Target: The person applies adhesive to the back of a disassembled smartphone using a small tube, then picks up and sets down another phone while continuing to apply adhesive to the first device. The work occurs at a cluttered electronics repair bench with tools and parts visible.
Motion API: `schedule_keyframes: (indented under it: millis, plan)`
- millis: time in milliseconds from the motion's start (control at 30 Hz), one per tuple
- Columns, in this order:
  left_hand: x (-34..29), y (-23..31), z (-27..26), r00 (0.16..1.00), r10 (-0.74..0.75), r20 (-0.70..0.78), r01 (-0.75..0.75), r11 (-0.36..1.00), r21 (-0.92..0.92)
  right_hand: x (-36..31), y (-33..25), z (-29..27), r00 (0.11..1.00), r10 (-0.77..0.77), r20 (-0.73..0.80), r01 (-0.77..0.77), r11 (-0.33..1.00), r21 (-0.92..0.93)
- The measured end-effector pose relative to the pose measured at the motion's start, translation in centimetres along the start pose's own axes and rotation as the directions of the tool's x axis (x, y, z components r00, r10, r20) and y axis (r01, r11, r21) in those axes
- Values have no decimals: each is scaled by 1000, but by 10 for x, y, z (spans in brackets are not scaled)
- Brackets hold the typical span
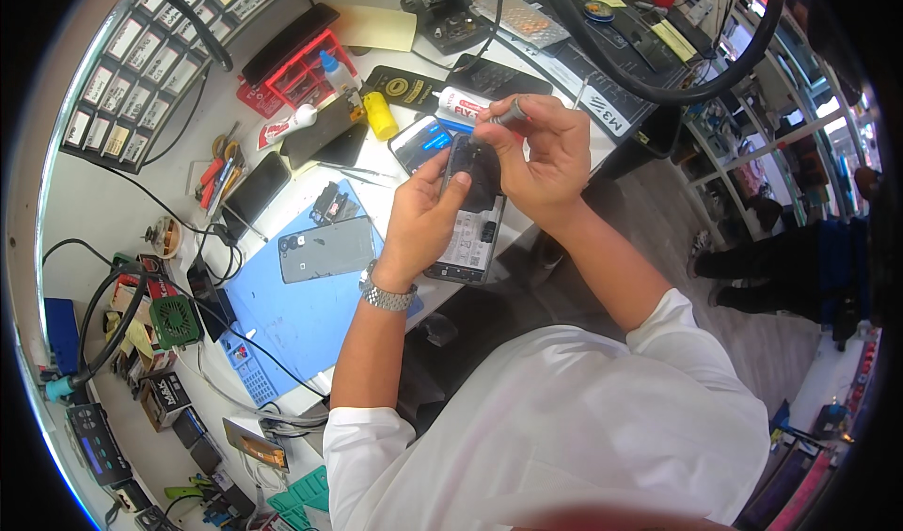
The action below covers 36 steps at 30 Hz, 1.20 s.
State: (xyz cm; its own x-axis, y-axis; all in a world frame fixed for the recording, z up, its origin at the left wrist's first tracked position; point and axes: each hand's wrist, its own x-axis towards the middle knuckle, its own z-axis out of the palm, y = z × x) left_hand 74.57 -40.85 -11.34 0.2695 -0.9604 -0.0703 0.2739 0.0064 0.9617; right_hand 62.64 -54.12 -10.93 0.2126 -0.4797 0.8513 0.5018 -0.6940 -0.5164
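My left hand (421, 219), with a metal-band watch at the wrist, is closed round an opened phone (467, 245). The phone is tilted over the bench's near edge, its dark upper inside and pale lower part exposed. Above the phone's top end, my right hand (547, 155) pinches a short grey cylindrical tool (509, 115); its exact kind is unclear. Just past my left fingers lies another phone (419, 142) with a lit screen. A detached dark phone back cover (326, 249) and small black parts (333, 204) rest on the blue mat (306, 319).
Behind my hands stand a white tube (461, 101), a yellow bottle (379, 115) and a red tray (310, 70). A thick black cable arm (649, 84) arches at the upper right. Small drawers (141, 56) line the left wall. Another person's legs (771, 272) show at right.
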Motion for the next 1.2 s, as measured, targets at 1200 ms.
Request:
schedule_keyframes:
  millis: [1200]
  plan:
    - [1, -5, -1, 998, 59, 2, -59, 995, 83, 23, -23, 3, 983, 95, 159, -43, 953, -300]
